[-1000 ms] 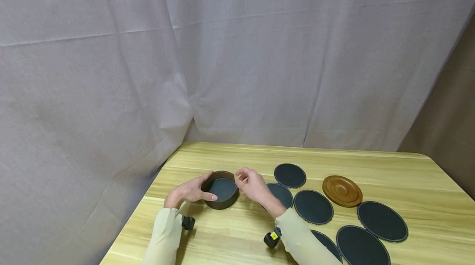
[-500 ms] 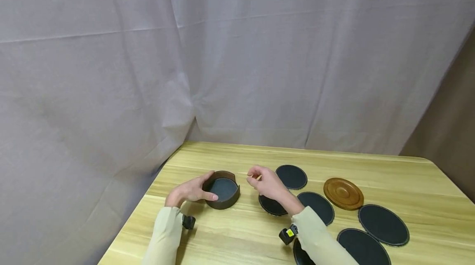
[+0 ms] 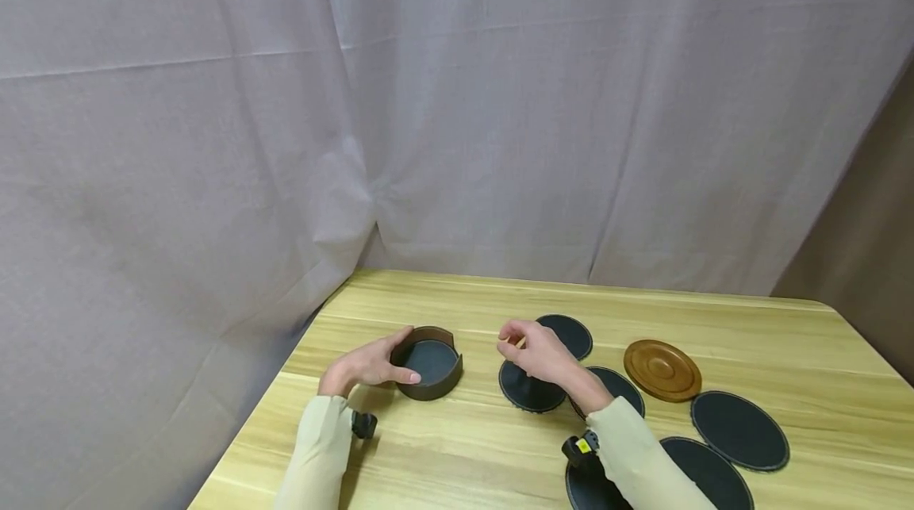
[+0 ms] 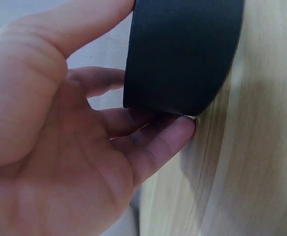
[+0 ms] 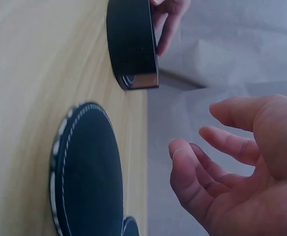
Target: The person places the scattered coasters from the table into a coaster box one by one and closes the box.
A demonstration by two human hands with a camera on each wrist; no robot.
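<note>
My left hand (image 3: 371, 364) grips the near-left wall of a round dark holder (image 3: 432, 391) with a gap in its right side. Its thumb lies over the rim, while the fingers, seen in the left wrist view, sit against the outer wall (image 4: 183, 54) low by the table. Inside the holder shows a flat dark round surface. My right hand (image 3: 541, 351) hovers over a black round coaster (image 3: 530, 395) with pale edge stitching, its fingers loosely bent and nothing between them. Another black coaster (image 3: 577, 335) lies just behind that hand, partly covered by it.
More black coasters lie to the right, including one (image 3: 739, 431) at far right and one (image 3: 593, 486) partly under the right forearm. A brown wooden round plate (image 3: 662, 370) sits among them. Behind the wooden table (image 3: 443, 462) hangs a grey curtain (image 3: 485, 137).
My right hand has moved right, from the holder's right rim to above the coasters, uncovering the holder's gap. The left hand keeps its grip and the holder stays in place.
</note>
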